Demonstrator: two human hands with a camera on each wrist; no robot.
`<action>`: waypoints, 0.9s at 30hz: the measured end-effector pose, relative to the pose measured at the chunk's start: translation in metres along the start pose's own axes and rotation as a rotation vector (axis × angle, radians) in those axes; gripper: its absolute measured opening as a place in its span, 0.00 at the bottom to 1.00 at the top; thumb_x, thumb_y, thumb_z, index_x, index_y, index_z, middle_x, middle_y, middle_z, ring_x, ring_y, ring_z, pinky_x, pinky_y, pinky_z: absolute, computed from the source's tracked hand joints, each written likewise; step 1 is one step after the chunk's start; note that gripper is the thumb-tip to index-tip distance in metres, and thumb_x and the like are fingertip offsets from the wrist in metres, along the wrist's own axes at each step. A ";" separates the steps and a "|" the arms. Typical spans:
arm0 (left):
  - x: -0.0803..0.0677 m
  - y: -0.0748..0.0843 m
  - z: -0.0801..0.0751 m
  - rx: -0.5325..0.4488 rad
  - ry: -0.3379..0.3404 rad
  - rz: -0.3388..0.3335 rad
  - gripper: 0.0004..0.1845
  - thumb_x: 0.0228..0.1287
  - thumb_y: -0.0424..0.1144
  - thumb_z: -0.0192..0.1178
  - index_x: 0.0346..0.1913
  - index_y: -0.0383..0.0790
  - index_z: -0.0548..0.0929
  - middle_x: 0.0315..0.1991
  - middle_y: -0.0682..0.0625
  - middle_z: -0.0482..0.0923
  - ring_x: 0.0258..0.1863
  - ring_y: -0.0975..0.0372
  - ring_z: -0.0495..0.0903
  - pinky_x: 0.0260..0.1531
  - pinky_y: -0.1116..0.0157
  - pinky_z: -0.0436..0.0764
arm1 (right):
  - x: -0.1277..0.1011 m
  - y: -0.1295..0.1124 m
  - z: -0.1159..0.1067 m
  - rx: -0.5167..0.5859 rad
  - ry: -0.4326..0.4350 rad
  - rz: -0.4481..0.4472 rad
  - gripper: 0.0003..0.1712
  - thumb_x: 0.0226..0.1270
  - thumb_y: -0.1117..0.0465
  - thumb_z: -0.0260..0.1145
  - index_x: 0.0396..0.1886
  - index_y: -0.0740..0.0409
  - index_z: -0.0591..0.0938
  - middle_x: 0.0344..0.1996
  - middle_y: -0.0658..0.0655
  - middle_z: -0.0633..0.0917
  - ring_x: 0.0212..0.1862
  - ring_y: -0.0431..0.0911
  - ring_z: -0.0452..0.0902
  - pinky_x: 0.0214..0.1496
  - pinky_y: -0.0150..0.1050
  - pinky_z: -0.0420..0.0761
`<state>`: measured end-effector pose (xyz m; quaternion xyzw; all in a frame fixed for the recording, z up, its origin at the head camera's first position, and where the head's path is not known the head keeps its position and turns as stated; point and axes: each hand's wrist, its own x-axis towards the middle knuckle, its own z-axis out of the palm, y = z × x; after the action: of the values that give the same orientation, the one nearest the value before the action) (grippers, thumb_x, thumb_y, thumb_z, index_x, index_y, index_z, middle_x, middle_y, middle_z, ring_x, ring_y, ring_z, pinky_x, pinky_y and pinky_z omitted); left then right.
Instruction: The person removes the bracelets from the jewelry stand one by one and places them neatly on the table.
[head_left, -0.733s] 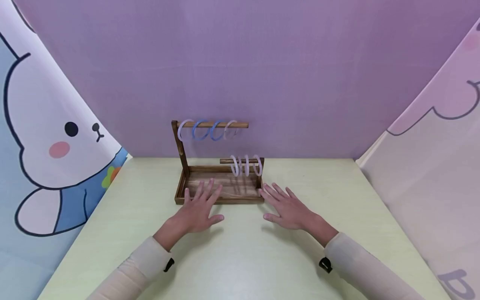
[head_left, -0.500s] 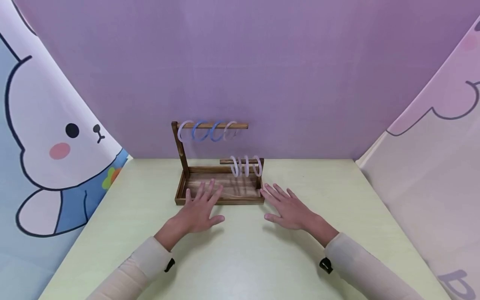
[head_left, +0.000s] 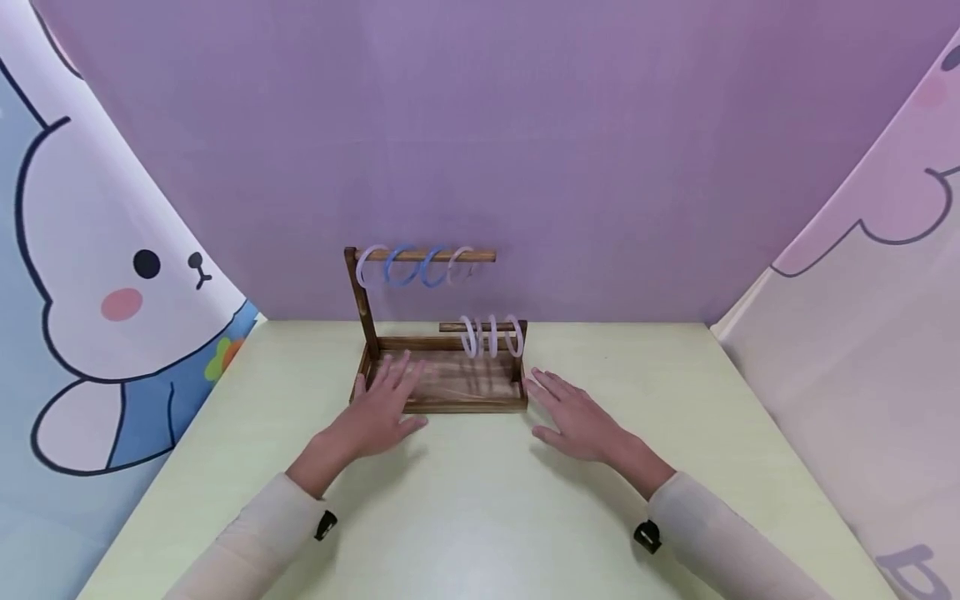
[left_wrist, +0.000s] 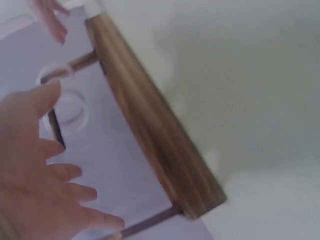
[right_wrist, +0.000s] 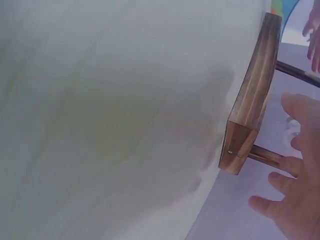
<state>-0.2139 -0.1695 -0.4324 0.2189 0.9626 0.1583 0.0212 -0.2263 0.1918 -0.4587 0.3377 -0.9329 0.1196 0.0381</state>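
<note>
A brown wooden rack [head_left: 465,407] with a tray base and two raised bars stands on the table. On its upper bar [head_left: 486,255] hang two blue rings [head_left: 387,271] between a lavender ring [head_left: 360,271] and a pale pink one [head_left: 451,271]. Several pale lilac rings [head_left: 493,337] hang on the lower bar [head_left: 450,327]. My left hand [head_left: 375,418], fingers spread, hovers over the tray's front left part and hides that corner. Straight-fingered and holding nothing, my right hand [head_left: 579,422] is beside the tray's front right corner; whether it touches the wood I cannot tell.
The pale table [head_left: 480,508] meets a purple backdrop [head_left: 600,167] just behind the rack. Printed cloths, one with a white rabbit [head_left: 97,250], stand along the left and right sides. Each sleeve carries a black strap [head_left: 647,536] at the wrist.
My left hand has shifted left and slightly away from me. The right hand's fingers have drawn a little closer together. The rack and rings keep their arrangement; the head view has tilted slightly.
</note>
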 end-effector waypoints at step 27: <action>0.054 -0.074 -0.123 -0.531 0.596 -0.207 0.27 0.81 0.47 0.46 0.78 0.46 0.64 0.74 0.35 0.65 0.70 0.39 0.70 0.68 0.40 0.72 | 0.100 -0.028 -0.056 0.317 0.539 0.087 0.23 0.74 0.59 0.64 0.64 0.63 0.78 0.46 0.58 0.89 0.51 0.54 0.84 0.57 0.54 0.82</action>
<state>-0.3070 -0.2462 -0.3376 0.0526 0.8692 0.4547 -0.1871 -0.2854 0.1225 -0.3840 0.2554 -0.8725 0.3501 0.2260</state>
